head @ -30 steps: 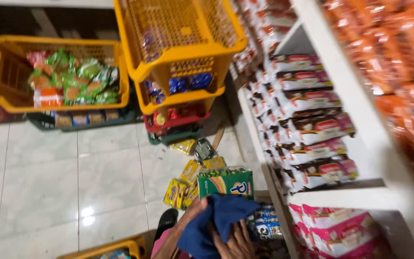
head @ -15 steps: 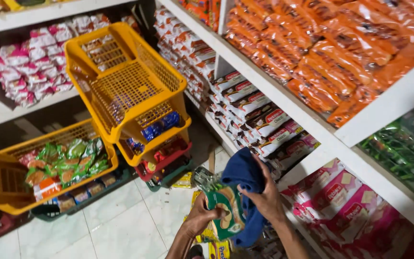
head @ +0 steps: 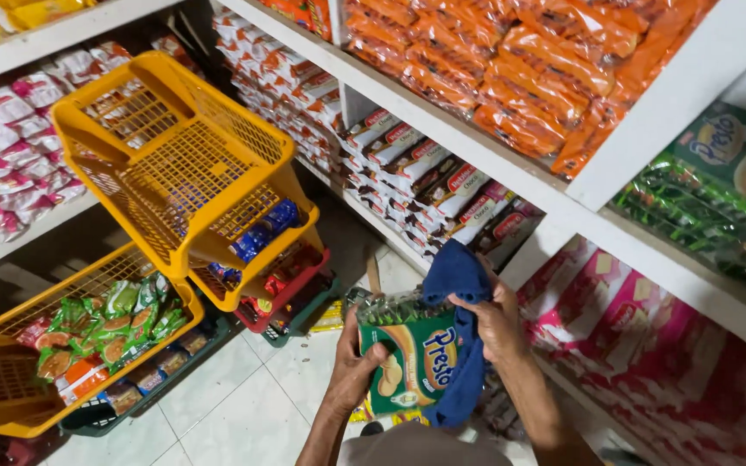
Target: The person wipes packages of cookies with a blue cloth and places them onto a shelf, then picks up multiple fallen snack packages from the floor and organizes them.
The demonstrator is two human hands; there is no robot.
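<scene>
- Green and glossy, the biscuit pack [head: 407,358] sits between your hands, held up in front of you above the tiled floor [head: 243,406] and close to the lower shelf.
- Your left hand [head: 357,367] grips the pack's left edge, thumb on its front face.
- Your right hand [head: 496,321] presses a blue cloth [head: 462,345] against the pack's right side; the cloth drapes from above the hand down past the pack's lower corner, touching it along the way.
- Both hands are closed on what they carry: the left on the pack, the right on the cloth.
- To your right, white shelves [head: 641,138] hold rows of orange snack bags [head: 520,78] on top, with pink packets [head: 615,319] just beside your right hand below.
- To your left, stacked yellow baskets [head: 174,164] tilt against one another, well apart from the pack.
- A lower yellow basket [head: 10,388] on the floor holds green sachets [head: 114,319].
</scene>
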